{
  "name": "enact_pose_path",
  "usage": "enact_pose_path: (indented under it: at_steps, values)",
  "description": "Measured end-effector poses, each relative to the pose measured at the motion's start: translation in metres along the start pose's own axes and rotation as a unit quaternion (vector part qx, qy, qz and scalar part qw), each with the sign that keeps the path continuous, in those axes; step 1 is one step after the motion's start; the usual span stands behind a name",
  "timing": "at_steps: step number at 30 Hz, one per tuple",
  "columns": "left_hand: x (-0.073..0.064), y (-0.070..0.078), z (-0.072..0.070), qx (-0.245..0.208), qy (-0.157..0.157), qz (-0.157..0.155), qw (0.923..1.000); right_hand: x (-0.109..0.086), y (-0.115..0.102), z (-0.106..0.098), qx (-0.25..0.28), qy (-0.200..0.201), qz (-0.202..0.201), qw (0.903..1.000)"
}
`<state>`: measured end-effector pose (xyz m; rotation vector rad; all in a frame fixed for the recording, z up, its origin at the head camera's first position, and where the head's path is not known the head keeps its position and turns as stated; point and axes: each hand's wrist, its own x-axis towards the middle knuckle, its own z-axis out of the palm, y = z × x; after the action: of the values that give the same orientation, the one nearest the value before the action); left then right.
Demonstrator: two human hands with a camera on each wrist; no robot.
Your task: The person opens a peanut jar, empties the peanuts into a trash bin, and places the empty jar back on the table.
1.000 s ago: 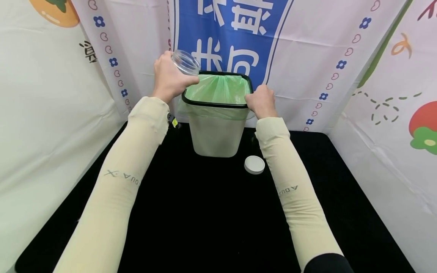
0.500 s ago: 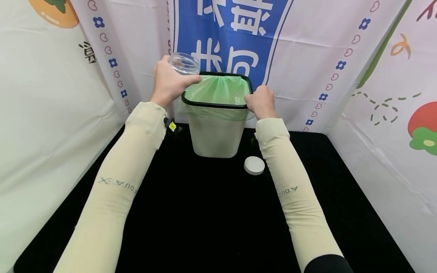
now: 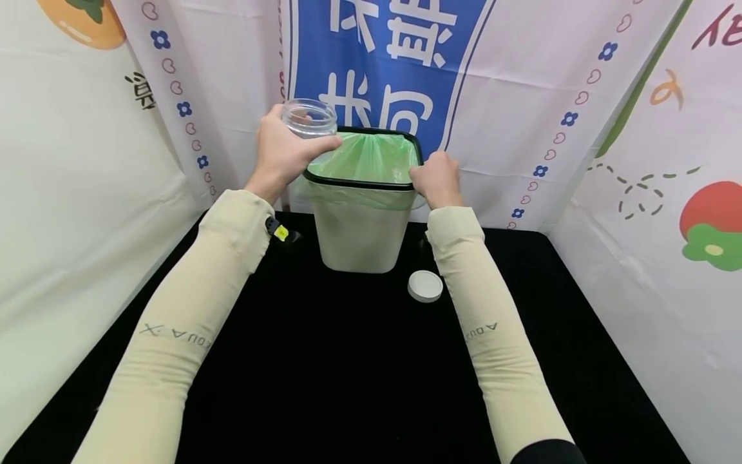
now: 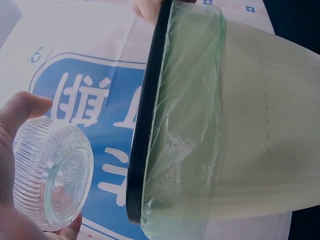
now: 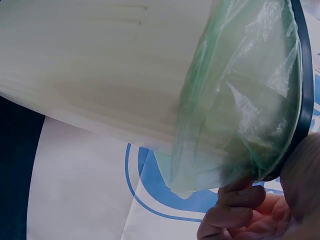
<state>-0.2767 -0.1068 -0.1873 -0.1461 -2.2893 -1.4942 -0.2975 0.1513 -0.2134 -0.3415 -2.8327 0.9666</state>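
Note:
My left hand [image 3: 283,149] holds a clear glass jar [image 3: 310,120] with its fingers and thumb around it, at the bin's left rear corner. Mouth up and lidless, the jar looks nearly upright. Its ribbed side and round base show in the left wrist view, where the jar [image 4: 52,172] appears see-through. A pale waste bin [image 3: 362,235] stands upright with a black rim [image 3: 359,183] and a green plastic liner [image 3: 371,158] folded over the edge. At the bin's right side my right hand [image 3: 437,179] grips the rim, its fingers curled below the liner in the right wrist view.
A white round lid [image 3: 425,286] lies on the black tabletop [image 3: 324,361], in front of the bin and beside the right sleeve. Printed cloth walls [image 3: 510,96] stand close behind the bin and along both sides.
The jar has turned from tilted towards the bin to nearly upright, and my left hand has come slightly down and back. My right hand keeps its grip on the rim.

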Motion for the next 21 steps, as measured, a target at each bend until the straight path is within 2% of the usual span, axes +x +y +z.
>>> enact_pose_path:
  at_steps: [7,15,21]
  values:
    - [-0.008,0.005,-0.002,-0.026,-0.005,0.006,0.9996,0.001,-0.001,0.002,0.002,0.000,0.003,1.0000]
    - [-0.018,0.010,-0.002,-0.043,-0.025,0.035,0.9982,0.001,-0.002,-0.001,0.009,0.002,-0.001,1.0000]
    - [-0.027,0.011,-0.001,-0.051,-0.026,0.049,0.9972,0.000,-0.001,0.001,0.013,-0.002,0.001,0.9999]
